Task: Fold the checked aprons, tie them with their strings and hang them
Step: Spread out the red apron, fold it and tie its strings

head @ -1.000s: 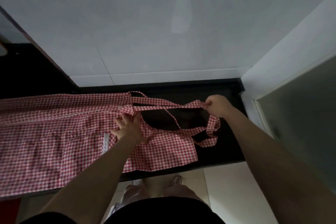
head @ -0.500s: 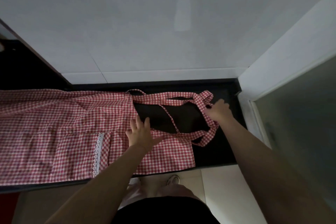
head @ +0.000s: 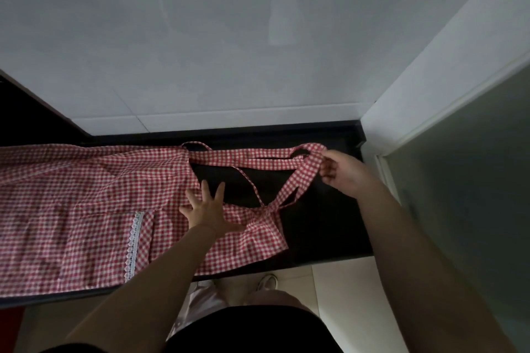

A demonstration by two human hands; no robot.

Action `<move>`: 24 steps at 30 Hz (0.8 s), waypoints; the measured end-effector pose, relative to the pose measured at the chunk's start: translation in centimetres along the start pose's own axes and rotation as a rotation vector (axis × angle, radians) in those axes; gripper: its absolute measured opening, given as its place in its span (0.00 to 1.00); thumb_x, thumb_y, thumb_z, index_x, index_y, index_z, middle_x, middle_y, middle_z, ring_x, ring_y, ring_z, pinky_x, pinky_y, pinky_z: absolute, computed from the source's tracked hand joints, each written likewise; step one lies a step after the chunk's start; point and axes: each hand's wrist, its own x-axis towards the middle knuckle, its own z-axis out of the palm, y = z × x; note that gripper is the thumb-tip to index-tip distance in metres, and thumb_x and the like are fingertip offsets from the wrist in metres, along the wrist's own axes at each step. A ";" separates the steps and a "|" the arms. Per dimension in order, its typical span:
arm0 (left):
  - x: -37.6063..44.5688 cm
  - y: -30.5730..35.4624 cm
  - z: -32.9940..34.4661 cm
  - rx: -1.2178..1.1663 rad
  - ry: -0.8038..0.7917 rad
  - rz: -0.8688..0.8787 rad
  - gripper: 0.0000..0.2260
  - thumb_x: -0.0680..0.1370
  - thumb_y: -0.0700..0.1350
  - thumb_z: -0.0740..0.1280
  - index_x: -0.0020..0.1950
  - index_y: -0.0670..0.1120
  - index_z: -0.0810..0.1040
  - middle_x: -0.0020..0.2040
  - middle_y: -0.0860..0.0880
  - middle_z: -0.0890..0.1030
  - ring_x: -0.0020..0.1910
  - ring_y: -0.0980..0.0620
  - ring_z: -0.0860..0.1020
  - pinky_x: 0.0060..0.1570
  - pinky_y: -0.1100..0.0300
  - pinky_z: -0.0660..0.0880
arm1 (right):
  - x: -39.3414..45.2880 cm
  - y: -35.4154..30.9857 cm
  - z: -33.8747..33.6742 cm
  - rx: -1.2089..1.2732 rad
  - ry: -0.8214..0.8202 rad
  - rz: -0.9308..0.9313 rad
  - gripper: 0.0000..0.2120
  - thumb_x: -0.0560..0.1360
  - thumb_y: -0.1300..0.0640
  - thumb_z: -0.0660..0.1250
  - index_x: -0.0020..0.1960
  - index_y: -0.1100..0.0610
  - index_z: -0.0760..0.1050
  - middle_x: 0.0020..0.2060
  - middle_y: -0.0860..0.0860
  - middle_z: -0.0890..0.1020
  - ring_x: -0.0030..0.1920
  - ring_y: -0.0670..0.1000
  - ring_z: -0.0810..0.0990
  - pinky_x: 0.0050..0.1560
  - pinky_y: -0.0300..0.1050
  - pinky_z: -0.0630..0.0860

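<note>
A red and white checked apron [head: 94, 203] is lying flat on a black counter [head: 324, 226], with most of its cloth spreading toward the left side. A pocket with a white lace edge [head: 134, 243] is sitting on the near part of the apron. The left hand [head: 208, 210] is pressing down on the apron near its bib end, and its grip is spread wide, with the fingers straight and apart. The right hand [head: 341, 172] is reaching over the far right part of the counter, and its grip is pinching the checked neck strap [head: 308, 162] between curled fingers and thumb. The strap is stretching tight from the apron's top corners to that hand, making a loop over the dark counter. A thin tie string [head: 252, 185] is crossing the black gap inside the loop. A white tiled wall [head: 229, 51] is standing behind the counter.
</note>
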 end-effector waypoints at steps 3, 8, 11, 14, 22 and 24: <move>-0.1 0.2 -0.4 -0.063 0.077 -0.008 0.41 0.71 0.69 0.66 0.78 0.57 0.53 0.80 0.44 0.47 0.76 0.31 0.49 0.69 0.32 0.59 | 0.8 1.7 0.2 -0.100 0.078 0.061 0.08 0.77 0.55 0.68 0.53 0.58 0.78 0.46 0.55 0.83 0.45 0.53 0.81 0.44 0.46 0.77; -0.9 1.6 -0.3 0.076 0.272 0.242 0.17 0.77 0.55 0.65 0.64 0.53 0.75 0.67 0.48 0.70 0.68 0.44 0.65 0.66 0.48 0.64 | 1.6 4.6 0.9 -0.209 0.017 0.269 0.10 0.75 0.60 0.71 0.55 0.60 0.77 0.49 0.58 0.82 0.49 0.57 0.81 0.41 0.49 0.79; -1.3 2.8 -0.1 0.080 0.243 0.305 0.13 0.76 0.53 0.65 0.59 0.53 0.77 0.58 0.51 0.75 0.61 0.49 0.70 0.64 0.52 0.66 | 1.9 5.9 0.8 -0.469 0.033 0.335 0.01 0.75 0.67 0.68 0.45 0.65 0.78 0.38 0.59 0.81 0.35 0.54 0.79 0.32 0.44 0.73; -1.3 3.0 -0.2 0.046 0.203 0.354 0.12 0.76 0.55 0.65 0.57 0.53 0.78 0.57 0.52 0.76 0.60 0.50 0.70 0.64 0.54 0.66 | 1.3 5.8 0.0 -0.700 -0.024 0.373 0.08 0.77 0.64 0.66 0.39 0.63 0.76 0.34 0.56 0.78 0.31 0.50 0.75 0.32 0.41 0.70; -1.1 3.9 -1.1 0.101 0.085 0.318 0.18 0.79 0.59 0.60 0.62 0.50 0.78 0.60 0.49 0.76 0.63 0.48 0.69 0.66 0.50 0.65 | -0.5 2.6 -1.4 -0.090 -0.186 0.101 0.11 0.75 0.65 0.65 0.56 0.57 0.76 0.48 0.55 0.80 0.50 0.54 0.79 0.54 0.50 0.76; -1.2 3.7 -0.6 0.026 0.182 0.301 0.16 0.78 0.54 0.63 0.62 0.50 0.75 0.61 0.49 0.73 0.63 0.48 0.69 0.65 0.52 0.67 | 0.0 2.8 -1.3 -0.031 -0.084 0.071 0.14 0.76 0.64 0.65 0.60 0.59 0.76 0.48 0.55 0.81 0.50 0.54 0.79 0.55 0.51 0.76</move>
